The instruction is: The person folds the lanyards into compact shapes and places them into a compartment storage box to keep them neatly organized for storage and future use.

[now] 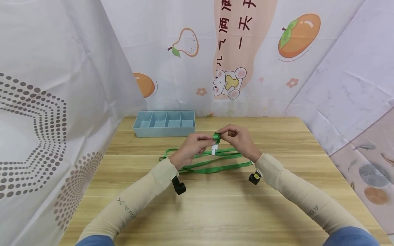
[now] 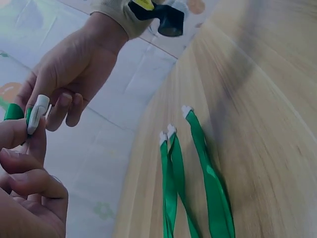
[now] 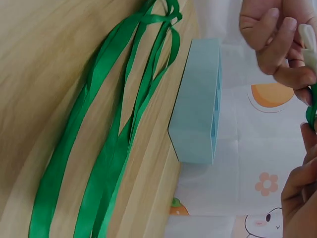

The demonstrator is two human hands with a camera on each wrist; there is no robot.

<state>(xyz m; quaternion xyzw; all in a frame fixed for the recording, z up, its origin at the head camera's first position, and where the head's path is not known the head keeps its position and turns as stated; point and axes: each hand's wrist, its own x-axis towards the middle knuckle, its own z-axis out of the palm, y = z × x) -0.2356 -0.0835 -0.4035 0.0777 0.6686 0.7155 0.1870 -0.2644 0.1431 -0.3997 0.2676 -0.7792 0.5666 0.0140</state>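
Note:
Above the table, my left hand (image 1: 194, 145) and right hand (image 1: 238, 138) meet at a short coiled piece of green lanyard strap (image 1: 217, 137), each pinching it between thumb and fingertips. A white plastic clip (image 1: 214, 149) hangs from the strap below the fingertips; the left wrist view also shows this clip (image 2: 37, 114) close to the left fingertips. Under the hands, several green lanyards (image 1: 212, 169) lie stretched across the table, bunched at their left end. White plastic ends (image 2: 172, 130) finish these straps in the left wrist view. Fingers partly hide the held strap.
A light blue tray (image 1: 164, 132) with several compartments stands at the table's back left. Printed curtains (image 1: 197, 78) hang behind the wooden table (image 1: 209, 212) and at both sides. Black devices (image 1: 179, 186) are strapped at both wrists.

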